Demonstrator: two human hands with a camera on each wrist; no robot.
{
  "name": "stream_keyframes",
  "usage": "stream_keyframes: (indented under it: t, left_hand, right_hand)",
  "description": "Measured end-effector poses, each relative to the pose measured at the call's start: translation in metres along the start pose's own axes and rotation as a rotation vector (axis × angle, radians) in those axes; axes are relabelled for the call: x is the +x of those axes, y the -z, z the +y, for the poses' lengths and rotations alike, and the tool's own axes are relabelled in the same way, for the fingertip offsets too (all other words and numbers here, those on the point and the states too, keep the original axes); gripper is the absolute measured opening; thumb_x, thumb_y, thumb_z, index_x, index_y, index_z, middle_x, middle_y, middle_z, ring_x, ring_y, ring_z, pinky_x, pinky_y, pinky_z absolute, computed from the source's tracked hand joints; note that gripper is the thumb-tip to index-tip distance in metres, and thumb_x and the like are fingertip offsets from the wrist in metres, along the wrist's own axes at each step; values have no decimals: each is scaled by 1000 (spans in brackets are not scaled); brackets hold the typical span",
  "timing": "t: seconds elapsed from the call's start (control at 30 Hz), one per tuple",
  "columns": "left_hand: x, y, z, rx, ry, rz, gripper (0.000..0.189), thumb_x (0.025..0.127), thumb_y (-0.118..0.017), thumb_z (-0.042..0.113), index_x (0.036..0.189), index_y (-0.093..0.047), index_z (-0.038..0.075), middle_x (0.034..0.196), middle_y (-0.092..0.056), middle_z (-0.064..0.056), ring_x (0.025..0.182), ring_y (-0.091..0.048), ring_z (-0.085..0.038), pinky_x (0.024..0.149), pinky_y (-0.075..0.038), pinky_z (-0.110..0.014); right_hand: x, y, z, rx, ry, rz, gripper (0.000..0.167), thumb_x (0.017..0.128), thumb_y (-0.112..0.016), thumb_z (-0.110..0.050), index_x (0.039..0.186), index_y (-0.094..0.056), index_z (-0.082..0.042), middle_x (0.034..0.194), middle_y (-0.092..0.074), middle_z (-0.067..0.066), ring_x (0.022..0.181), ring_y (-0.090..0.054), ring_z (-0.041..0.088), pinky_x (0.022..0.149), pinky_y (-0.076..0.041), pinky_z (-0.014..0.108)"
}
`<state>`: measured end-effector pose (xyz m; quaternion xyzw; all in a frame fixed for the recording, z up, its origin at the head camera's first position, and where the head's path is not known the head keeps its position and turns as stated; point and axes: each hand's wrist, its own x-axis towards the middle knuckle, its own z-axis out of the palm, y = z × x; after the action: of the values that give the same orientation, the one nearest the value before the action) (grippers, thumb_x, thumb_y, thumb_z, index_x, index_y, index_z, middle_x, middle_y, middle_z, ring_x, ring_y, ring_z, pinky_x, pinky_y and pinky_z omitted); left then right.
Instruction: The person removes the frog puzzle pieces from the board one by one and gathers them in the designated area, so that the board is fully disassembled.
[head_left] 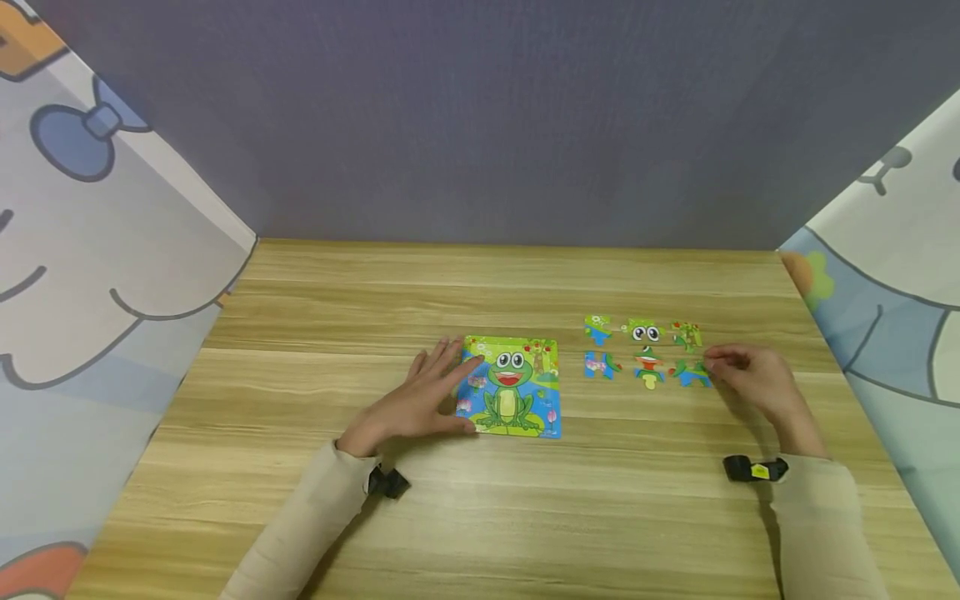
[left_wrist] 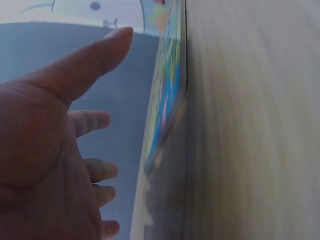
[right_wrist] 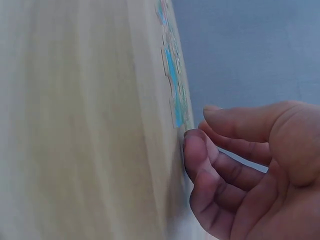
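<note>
- Since the left hand (head_left: 416,398) spreads wide and empty over the board (head_left: 508,385), I'd keep it light.
- Six pieces (head_left: 649,367) lie right; I'd nudge edges only.
- My right hand (head_left: 759,385) half curls, apparently empty, by the lower-right piece (head_left: 692,376).

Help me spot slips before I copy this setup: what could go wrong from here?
The right hand is at the outer edge of the lower-right puzzle piece, so it might nudge that piece askew. The left hand spreads over the left edge of the frog board, so a sideways brush could shift it.
</note>
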<state>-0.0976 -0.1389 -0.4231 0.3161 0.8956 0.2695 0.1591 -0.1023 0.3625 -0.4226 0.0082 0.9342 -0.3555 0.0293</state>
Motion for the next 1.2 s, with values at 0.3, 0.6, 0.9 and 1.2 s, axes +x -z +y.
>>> stream_keyframes:
  t: [0.3, 0.6, 0.9, 1.2]
  left_hand:
    - [-2, 3, -18, -59, 45, -61, 100, 83, -80, 45, 161, -23, 18, 170, 4, -19, 157, 11, -39, 122, 4, -67]
    - [-2, 3, -23, -42, 66, -52, 99, 81, -82, 45, 160, -28, 18, 169, 1, -20, 157, 9, -41, 121, 6, -69]
    - [-1, 1, -24, -33, 79, -46, 100, 80, -82, 46, 159, -29, 19, 169, 3, -20, 157, 9, -41, 121, 8, -69]
    - [-1, -1, -26, -23, 62, -52, 97, 83, -79, 47, 160, -26, 20, 170, 4, -20, 157, 9, -41, 120, 7, -70]
  right_hand:
    - [-1, -11, -34, 63, 144, 2, 24, 96, -64, -9, 112, -70, 9, 85, -72, -11, 72, -59, -10, 59, -50, 18]
    - [8, -58, -106, 87, 252, -161, 20, 95, -68, -10, 111, -73, 1, 96, -74, 17, 75, -64, 3, 63, -53, 22]
    - [6, -123, -167, 107, 382, -321, 16, 93, -70, -8, 106, -75, 0, 96, -76, 10, 80, -67, 11, 71, -55, 23]
    - [-4, -167, -200, 74, 429, -399, 25, 91, -73, -11, 112, -71, 1, 107, -72, 13, 76, -62, 6, 70, -52, 21]
